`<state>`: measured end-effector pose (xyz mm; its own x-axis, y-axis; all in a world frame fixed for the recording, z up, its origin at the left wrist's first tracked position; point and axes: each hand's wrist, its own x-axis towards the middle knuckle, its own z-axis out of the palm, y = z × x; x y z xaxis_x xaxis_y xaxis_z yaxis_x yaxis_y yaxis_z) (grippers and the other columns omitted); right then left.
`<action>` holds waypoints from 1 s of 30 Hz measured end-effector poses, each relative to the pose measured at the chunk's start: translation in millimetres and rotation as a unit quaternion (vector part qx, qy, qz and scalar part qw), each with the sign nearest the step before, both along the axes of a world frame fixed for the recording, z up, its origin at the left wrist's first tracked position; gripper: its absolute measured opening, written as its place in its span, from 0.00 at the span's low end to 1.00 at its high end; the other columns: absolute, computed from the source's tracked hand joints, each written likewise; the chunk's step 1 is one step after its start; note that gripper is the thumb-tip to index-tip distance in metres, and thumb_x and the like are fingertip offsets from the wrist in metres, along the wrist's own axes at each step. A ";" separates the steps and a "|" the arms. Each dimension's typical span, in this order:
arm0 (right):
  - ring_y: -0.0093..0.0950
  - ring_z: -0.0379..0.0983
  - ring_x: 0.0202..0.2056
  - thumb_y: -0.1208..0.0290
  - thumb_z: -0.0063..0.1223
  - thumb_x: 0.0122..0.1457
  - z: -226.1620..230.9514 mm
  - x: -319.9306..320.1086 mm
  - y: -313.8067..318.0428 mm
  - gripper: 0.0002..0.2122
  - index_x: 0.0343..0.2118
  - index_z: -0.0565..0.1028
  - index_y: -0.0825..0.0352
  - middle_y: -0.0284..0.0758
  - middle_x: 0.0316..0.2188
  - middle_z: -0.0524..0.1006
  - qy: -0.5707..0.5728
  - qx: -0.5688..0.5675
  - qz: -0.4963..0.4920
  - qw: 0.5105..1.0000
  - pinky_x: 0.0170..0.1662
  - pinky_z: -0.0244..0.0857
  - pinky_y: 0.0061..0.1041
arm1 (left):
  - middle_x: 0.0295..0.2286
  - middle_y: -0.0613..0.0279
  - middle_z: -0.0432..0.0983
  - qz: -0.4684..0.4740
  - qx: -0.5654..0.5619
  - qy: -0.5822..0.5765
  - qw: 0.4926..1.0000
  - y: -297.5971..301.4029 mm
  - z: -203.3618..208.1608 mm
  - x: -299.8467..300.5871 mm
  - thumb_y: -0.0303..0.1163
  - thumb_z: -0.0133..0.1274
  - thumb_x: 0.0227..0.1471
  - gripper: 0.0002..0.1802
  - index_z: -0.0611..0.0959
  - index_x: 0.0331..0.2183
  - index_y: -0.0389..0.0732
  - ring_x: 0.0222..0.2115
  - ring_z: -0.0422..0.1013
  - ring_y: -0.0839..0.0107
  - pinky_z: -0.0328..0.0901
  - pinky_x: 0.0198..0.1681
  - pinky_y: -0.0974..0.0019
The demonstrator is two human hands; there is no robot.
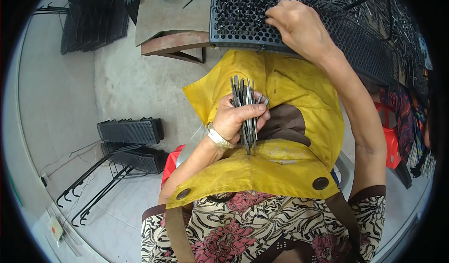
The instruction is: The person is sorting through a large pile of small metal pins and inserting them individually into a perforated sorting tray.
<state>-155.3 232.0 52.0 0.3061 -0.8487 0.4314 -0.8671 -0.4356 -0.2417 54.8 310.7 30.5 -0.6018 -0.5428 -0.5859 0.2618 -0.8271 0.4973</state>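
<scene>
Holding 1 rod bundle (242, 92): 1 left hand (232, 119).

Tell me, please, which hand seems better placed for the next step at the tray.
The right hand, most likely: it is curled right over the perforated black tray. The left hand is farther off, over the yellow apron, and is taken up holding thin grey strips.

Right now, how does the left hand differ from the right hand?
The left hand grips a bundle of thin strips above the yellow apron; the right hand curls over the black perforated tray. The left hand has a bracelet at its wrist; the right hand has none. Both are ungloved.
</scene>
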 end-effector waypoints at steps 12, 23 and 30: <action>0.28 0.72 0.26 0.78 0.52 0.49 -11.6 12.1 46.8 0.09 0.35 0.73 0.72 0.39 0.26 0.75 -0.171 -0.032 -0.081 0.981 0.29 0.65 0.22 | 0.20 0.53 0.72 -0.003 0.009 0.035 0.999 -0.1 -0.9 -1.1 0.21 0.57 0.38 0.12 0.73 0.29 0.34 0.15 0.68 0.70 0.62 0.17 0.72; 0.15 0.69 0.26 0.78 0.51 0.51 -14.5 37.8 89.4 0.06 0.32 0.74 0.74 0.32 0.24 0.75 -0.609 0.461 0.004 0.646 0.29 0.64 0.13 | 0.19 0.55 0.72 -0.049 -0.024 0.089 0.995 3.1 -0.2 -0.7 0.20 0.58 0.37 0.13 0.73 0.29 0.32 0.15 0.68 0.70 0.63 0.17 0.72; 0.19 0.70 0.27 0.79 0.49 0.52 -13.6 38.0 99.6 0.04 0.28 0.73 0.73 0.34 0.26 0.75 -0.611 0.398 -0.037 0.684 0.30 0.65 0.16 | 0.18 0.53 0.70 -0.052 -0.031 0.066 0.996 6.0 1.8 -2.3 0.24 0.58 0.38 0.18 0.73 0.35 0.32 0.14 0.66 0.69 0.59 0.16 0.72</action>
<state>-117.3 331.7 38.4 0.0731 -0.9572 -0.2802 0.1804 0.2890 -0.9402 52.6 316.7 32.2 -0.7267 -0.5055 -0.4651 0.2424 -0.8222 0.5149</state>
